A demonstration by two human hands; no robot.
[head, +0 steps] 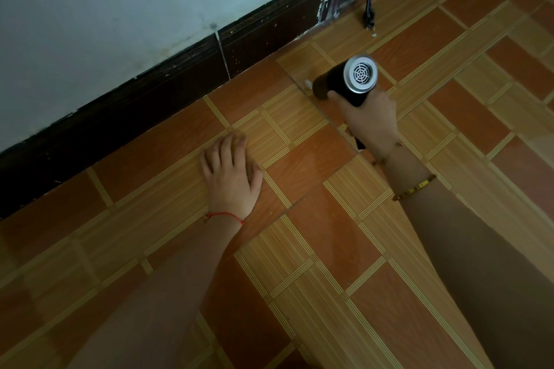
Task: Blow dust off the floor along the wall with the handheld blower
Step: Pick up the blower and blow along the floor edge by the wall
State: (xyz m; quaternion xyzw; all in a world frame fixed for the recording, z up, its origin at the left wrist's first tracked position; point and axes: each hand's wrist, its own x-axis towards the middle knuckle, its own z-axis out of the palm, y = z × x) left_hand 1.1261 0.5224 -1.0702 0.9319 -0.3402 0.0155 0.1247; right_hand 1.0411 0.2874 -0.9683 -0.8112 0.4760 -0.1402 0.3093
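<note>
Right hand [370,120] wrapped around blower [347,79], nozzle aimed at floor [299,159] near baseboard [168,81]; left hand [229,172] flat, fingers spread, on floor.

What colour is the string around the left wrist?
Red: a thin red string sits at the wrist of the left hand, clearest in the head view.
</note>
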